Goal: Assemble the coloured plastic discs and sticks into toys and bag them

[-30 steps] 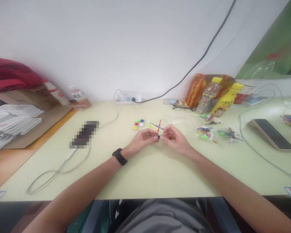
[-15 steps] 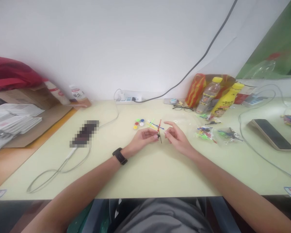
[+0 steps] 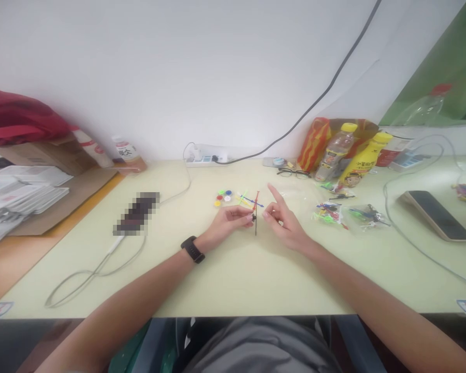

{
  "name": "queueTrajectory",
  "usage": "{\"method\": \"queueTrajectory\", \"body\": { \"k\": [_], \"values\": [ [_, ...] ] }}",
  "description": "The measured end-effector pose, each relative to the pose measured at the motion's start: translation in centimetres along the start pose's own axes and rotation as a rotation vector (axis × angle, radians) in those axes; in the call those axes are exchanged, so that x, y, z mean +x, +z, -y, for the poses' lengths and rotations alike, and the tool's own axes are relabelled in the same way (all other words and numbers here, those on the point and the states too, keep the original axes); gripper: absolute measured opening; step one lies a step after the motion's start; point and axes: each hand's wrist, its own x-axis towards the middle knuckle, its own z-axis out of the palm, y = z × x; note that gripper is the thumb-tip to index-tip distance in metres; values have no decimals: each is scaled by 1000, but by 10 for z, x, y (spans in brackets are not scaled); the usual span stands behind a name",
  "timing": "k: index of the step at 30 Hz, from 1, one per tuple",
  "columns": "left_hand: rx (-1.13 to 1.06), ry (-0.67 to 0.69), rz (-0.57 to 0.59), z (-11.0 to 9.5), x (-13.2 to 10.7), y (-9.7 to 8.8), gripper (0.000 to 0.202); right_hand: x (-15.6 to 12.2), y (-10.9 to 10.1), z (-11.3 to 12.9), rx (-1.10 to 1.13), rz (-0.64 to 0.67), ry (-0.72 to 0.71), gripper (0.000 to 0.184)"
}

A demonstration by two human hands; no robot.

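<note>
My left hand point(image 3: 235, 221), with a black watch point(image 3: 193, 249) on its wrist, pinches a small black plastic piece with a thin bar point(image 3: 256, 227) between thumb and fingers. The bar stands nearly vertical in view. My right hand point(image 3: 283, 220) is just to the right, apart from the piece, its index finger stretched out and the others bent. Beyond the fingertips lie thin plastic sticks: a red one point(image 3: 257, 197), a blue one point(image 3: 251, 200) and a yellow-green one point(image 3: 242, 197). Several small coloured discs point(image 3: 228, 199) lie left of these sticks.
Clear bags of coloured plastic parts point(image 3: 329, 213) lie to the right, near a yellow bottle point(image 3: 365, 160), a clear bottle point(image 3: 336, 153) and glasses point(image 3: 294, 173). A dark device on a stand point(image 3: 438, 215) sits farther right. On the left lie a pixelated phone point(image 3: 136, 213) and its cable point(image 3: 97, 272).
My right index finger has straightened and points farther up. The black bar in my left hand has turned from slanted to nearly vertical. My left hand has hardly moved.
</note>
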Motion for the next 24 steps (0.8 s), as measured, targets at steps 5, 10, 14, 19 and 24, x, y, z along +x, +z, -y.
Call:
{"method": "queueTrajectory", "body": {
  "k": [5, 10, 14, 19, 24],
  "values": [
    [-18, -1, -37, 1, 0, -1, 38, 4, -8, -3, -32, 65, 94, 71],
    [-15, 8, -20, 0, 0, 0, 39, 7, -3, -1, 94, 50, 73, 46],
    [-13, 3, 7, -1, 0, 0, 41, 5, 4, -2, 139, 56, 74, 41],
    [-18, -44, 21, 1, 0, -1, 41, 5, 5, -7, 139, 55, 82, 39],
    [9, -59, 55, 2, -1, -3, 40, 5, 5, -7, 111, 56, 73, 33]
  ]
}}
